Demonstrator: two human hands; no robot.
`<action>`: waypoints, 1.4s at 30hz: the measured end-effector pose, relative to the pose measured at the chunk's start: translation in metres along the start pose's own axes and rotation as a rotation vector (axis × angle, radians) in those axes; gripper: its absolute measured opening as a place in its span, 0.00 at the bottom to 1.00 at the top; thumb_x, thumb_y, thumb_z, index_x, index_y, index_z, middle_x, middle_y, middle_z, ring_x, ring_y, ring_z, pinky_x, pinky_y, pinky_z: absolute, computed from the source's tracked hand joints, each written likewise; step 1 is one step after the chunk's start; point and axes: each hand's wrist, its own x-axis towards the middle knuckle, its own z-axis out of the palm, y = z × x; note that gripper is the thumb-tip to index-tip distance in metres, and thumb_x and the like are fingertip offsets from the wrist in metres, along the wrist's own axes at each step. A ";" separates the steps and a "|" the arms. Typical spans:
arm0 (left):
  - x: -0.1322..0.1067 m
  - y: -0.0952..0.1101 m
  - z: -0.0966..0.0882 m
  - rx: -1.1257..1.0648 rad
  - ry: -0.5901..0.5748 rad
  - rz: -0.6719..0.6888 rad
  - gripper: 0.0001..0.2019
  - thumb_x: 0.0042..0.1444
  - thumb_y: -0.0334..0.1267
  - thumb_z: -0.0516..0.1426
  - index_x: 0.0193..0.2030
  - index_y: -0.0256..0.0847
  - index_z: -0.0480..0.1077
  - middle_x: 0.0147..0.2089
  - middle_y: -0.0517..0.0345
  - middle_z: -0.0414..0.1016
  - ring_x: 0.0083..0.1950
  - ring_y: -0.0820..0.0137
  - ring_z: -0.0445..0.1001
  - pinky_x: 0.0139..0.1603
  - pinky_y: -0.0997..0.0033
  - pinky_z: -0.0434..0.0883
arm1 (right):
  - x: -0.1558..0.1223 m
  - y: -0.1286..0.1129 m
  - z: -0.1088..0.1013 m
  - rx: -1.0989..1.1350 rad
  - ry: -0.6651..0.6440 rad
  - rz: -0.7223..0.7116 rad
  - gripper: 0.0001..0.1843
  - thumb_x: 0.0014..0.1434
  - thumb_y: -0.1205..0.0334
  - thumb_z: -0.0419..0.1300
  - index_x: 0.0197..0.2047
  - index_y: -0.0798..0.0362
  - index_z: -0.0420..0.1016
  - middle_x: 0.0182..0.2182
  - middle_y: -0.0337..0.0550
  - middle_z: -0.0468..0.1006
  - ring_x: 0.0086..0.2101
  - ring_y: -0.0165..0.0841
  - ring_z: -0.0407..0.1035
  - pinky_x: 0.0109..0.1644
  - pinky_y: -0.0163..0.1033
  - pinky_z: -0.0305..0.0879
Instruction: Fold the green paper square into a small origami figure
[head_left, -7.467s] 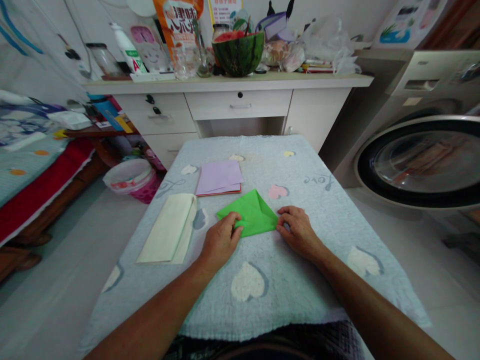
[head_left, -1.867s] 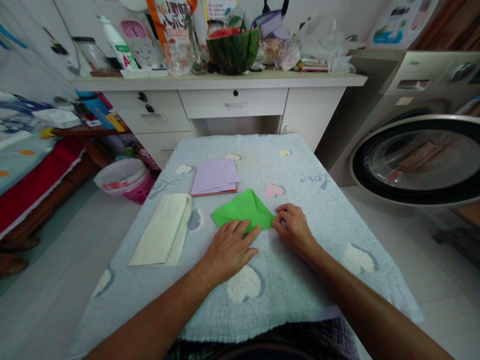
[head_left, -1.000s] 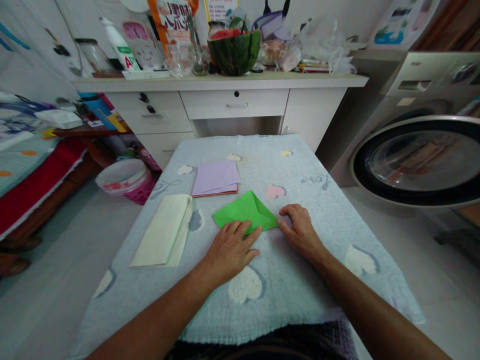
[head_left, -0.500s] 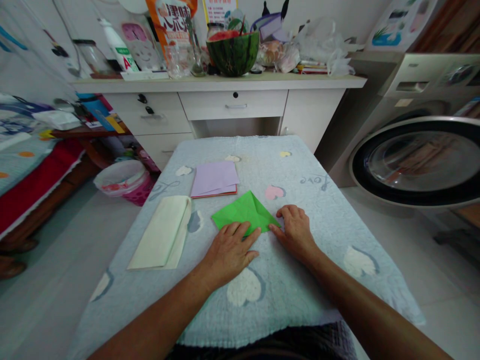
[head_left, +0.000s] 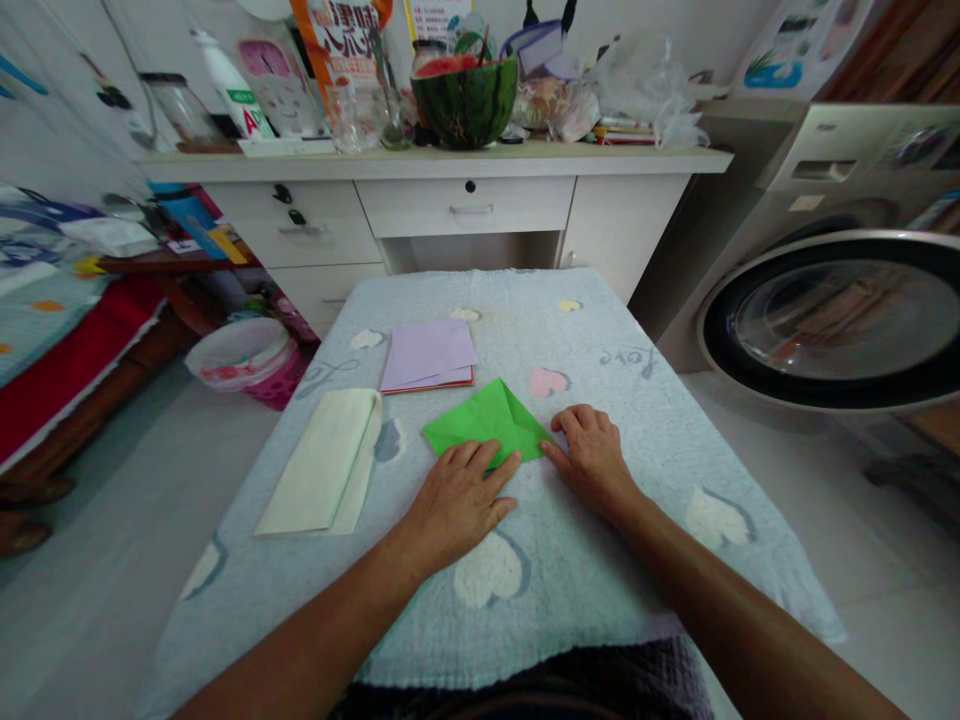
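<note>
Head view: folded green paper sheet (head_left: 487, 425) mid-table on pale blue heart-print cloth (head_left: 525, 320). Left hand (head_left: 457, 500) flat, fingers spread, tips pressing near edge. Right hand (head_left: 592, 455) curled at right corner; pinch unclear. Judged: crease-flattening; next calls for firm slide along fold.

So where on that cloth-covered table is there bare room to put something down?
The far end of the pale blue heart-print tablecloth, beyond the lilac paper stack, is bare, as is the strip right of the right hand. The middle is crowded: green folded paper touched by it and the left hand, cream folded sheet beside them.
</note>
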 end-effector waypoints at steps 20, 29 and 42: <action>0.001 0.000 -0.001 -0.011 -0.003 0.005 0.25 0.64 0.52 0.50 0.66 0.50 0.58 0.61 0.50 0.64 0.58 0.57 0.60 0.56 0.56 0.61 | -0.007 0.010 -0.013 0.359 0.220 -0.154 0.13 0.59 0.72 0.48 0.42 0.52 0.71 0.43 0.49 0.74 0.46 0.41 0.65 0.52 0.49 0.61; 0.001 0.001 -0.003 -0.007 -0.005 -0.003 0.24 0.64 0.52 0.50 0.65 0.51 0.59 0.61 0.52 0.64 0.57 0.58 0.61 0.56 0.56 0.61 | -0.016 -0.013 -0.011 0.381 -0.072 -0.463 0.25 0.53 0.77 0.48 0.50 0.50 0.74 0.44 0.47 0.77 0.45 0.38 0.69 0.51 0.47 0.66; -0.008 -0.003 0.003 0.024 0.032 0.058 0.23 0.67 0.47 0.47 0.64 0.41 0.61 0.65 0.52 0.65 0.63 0.62 0.63 0.61 0.60 0.59 | -0.014 -0.023 -0.008 0.102 -0.157 -0.472 0.14 0.62 0.66 0.55 0.50 0.52 0.75 0.41 0.48 0.76 0.42 0.41 0.67 0.47 0.47 0.62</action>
